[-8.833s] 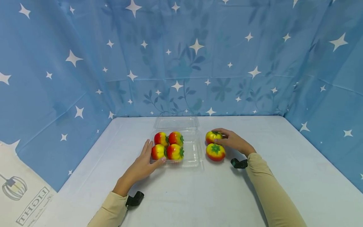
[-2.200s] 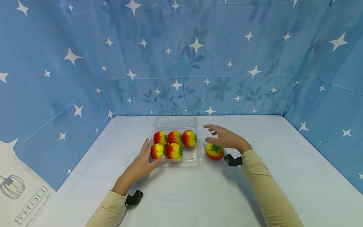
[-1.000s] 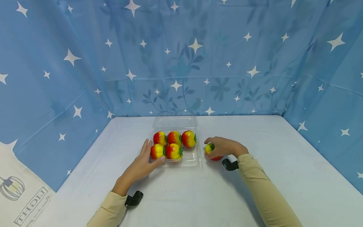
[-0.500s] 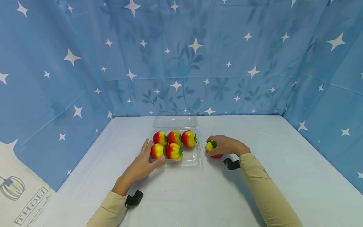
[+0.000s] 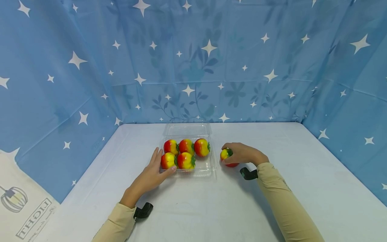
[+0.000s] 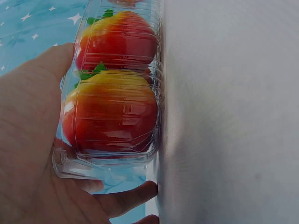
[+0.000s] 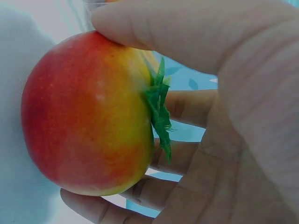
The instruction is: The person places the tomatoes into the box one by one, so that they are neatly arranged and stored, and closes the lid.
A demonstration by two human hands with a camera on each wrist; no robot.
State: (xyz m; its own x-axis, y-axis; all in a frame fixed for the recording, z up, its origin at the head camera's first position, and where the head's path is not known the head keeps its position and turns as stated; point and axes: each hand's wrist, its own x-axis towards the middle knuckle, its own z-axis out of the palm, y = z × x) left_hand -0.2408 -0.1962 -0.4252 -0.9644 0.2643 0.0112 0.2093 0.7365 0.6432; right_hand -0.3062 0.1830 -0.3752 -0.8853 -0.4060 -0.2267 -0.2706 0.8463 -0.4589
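Note:
My right hand (image 5: 243, 154) curls its thumb and fingers round a red-and-yellow persimmon (image 7: 88, 116) with a green leafy top, close over the white table to the right of the box. In the right wrist view the thumb lies on one side of the fruit and the fingers on the other. My left hand (image 5: 153, 175) rests with straight fingers against the left side of a clear plastic box (image 5: 205, 173), its thumb at the front rim. Inside the box sit several persimmons (image 6: 112, 112), three in the back row and two in front.
The box's clear lid (image 5: 187, 129) lies folded back behind it. A blue star-print curtain (image 5: 193, 67) stands along the back and sides of the white table (image 5: 187, 211). Pale printed cloth (image 5: 27, 208) hangs at the lower left.
Since the oldest frame, a persimmon has gone from the table into the box's back right spot. My right hand has then come down round the other persimmon. The left hand stays put.

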